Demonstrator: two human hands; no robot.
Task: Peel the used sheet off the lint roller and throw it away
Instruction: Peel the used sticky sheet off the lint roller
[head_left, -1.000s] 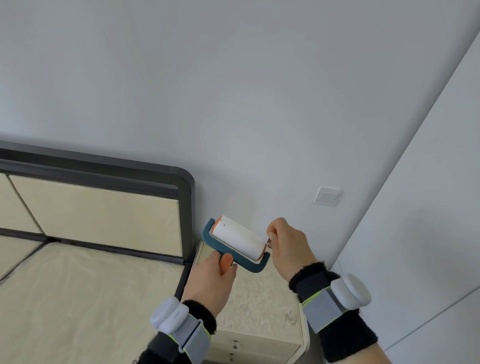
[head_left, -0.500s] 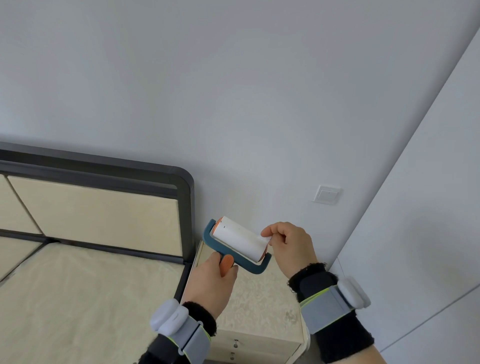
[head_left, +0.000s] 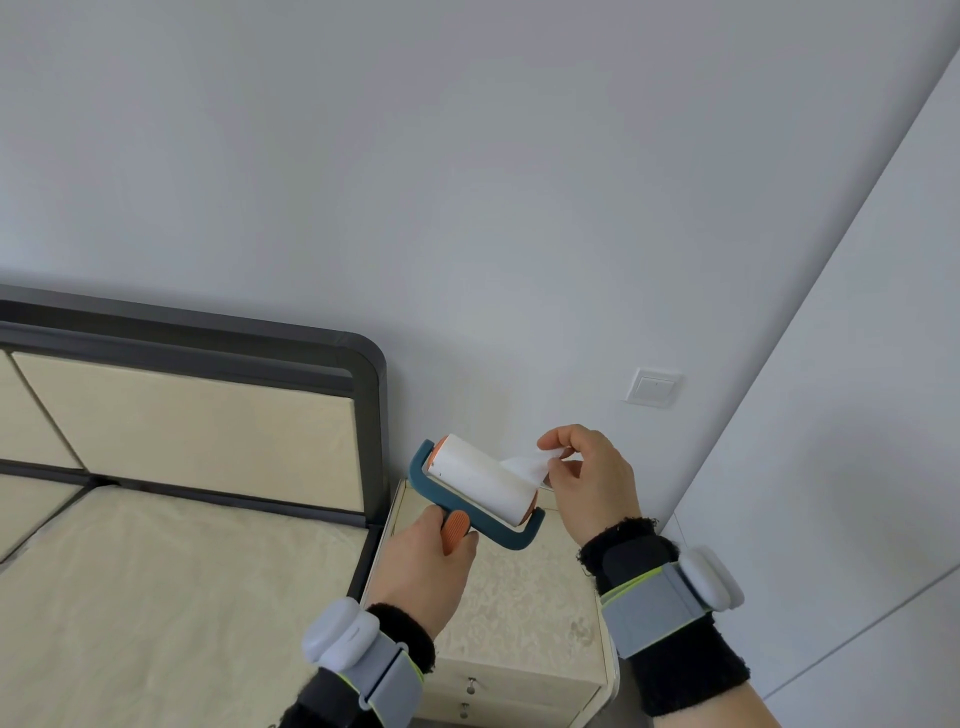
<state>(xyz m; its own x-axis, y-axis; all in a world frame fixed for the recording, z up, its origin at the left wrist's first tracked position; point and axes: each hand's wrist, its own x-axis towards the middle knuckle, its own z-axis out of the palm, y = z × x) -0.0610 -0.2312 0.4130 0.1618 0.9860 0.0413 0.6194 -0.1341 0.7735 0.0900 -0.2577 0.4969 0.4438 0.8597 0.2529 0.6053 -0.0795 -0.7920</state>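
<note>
A lint roller (head_left: 480, 480) with a white paper roll, a teal frame and an orange handle is held in the air above the nightstand. My left hand (head_left: 423, 564) grips the orange handle from below. My right hand (head_left: 589, 480) pinches a lifted corner of the used sheet (head_left: 527, 463) between thumb and forefinger at the roll's right end. The corner stands off the roll; the rest of the sheet is still wrapped around it.
A cream nightstand (head_left: 524, 613) with drawer knobs stands below the hands, against the wall. The bed (head_left: 156, 587) with a dark-framed headboard (head_left: 208, 395) lies to the left. A wall switch (head_left: 653, 387) is above the right hand. No bin is in view.
My right hand has pulled a corner of the sheet away from the roll's right end and risen slightly. The left hand and roller have stayed nearly still.
</note>
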